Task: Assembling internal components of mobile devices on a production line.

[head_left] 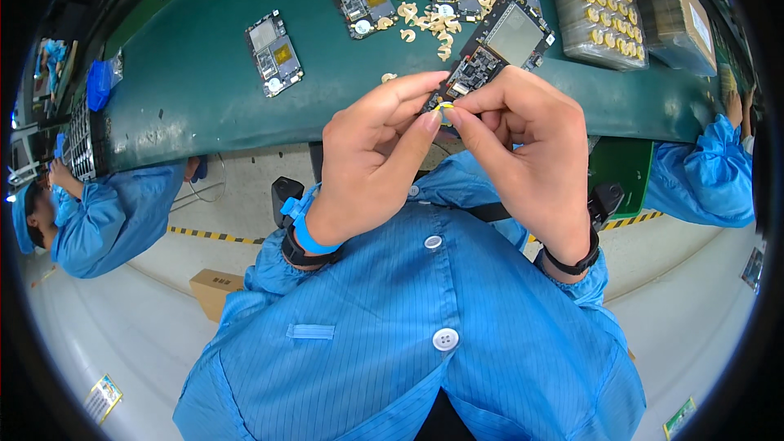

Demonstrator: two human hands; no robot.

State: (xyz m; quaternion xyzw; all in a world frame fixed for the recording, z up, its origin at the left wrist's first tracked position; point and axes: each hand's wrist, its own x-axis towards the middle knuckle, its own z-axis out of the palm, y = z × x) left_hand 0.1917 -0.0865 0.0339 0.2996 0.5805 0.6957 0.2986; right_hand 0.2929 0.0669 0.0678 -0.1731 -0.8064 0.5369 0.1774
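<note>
In front of my chest I hold a black circuit board (513,35), tilted, with a large silver shield plate and small chips on it. My left hand (371,151) is closed, its fingers at the board's near end. Its thumb tip presses a small round part with a yellow edge (446,112) there. My right hand (535,147) is closed too, thumb and forefinger pinching at the same part; its other fingers are curled. The fingertips partly cover this part and the board's end. A blue wrist strap (304,224) circles my left wrist.
Several similar boards (274,53) lie on the green bench (188,106), with small cream C-shaped pieces (408,15) scattered among them. At the right stand clear stacked trays (592,12) of round yellow parts and a cardboard box (678,16). People in blue smocks (122,212) sit on both sides.
</note>
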